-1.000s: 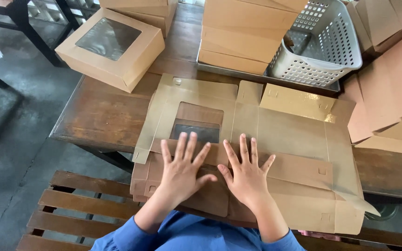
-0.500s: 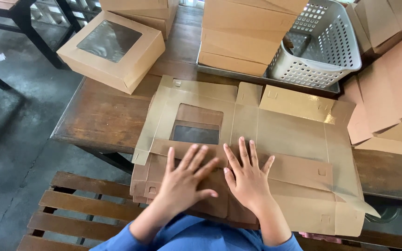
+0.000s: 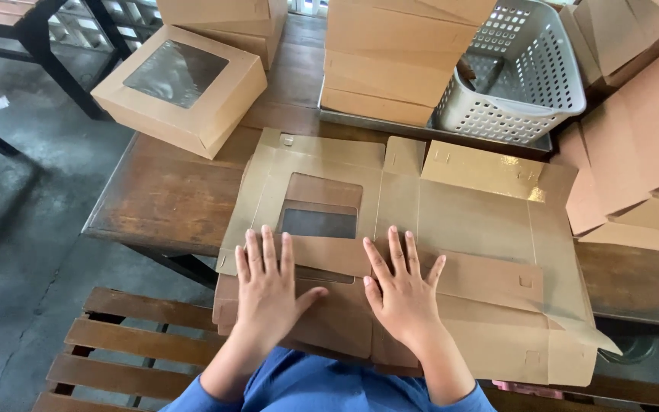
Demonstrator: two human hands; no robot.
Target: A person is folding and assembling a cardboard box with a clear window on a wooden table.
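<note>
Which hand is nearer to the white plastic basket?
Right. The right hand lies flat on the unfolded box, below the basket; the left hand presses farther left.

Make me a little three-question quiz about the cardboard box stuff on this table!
1. True or false: both hands lie flat on the unfolded cardboard box.
2. Multiple choice: what stands at the far right of the table? A) a white plastic basket B) a red bucket C) a glass jar
3. Fill in: the finished box with a clear window sits at the table's far ______ corner.

Key:
1. True: the left hand and the right hand press on the folded-over flap, fingers spread.
2. A: the white plastic basket, beside a stack of flat cardboard.
3. Left.
</note>
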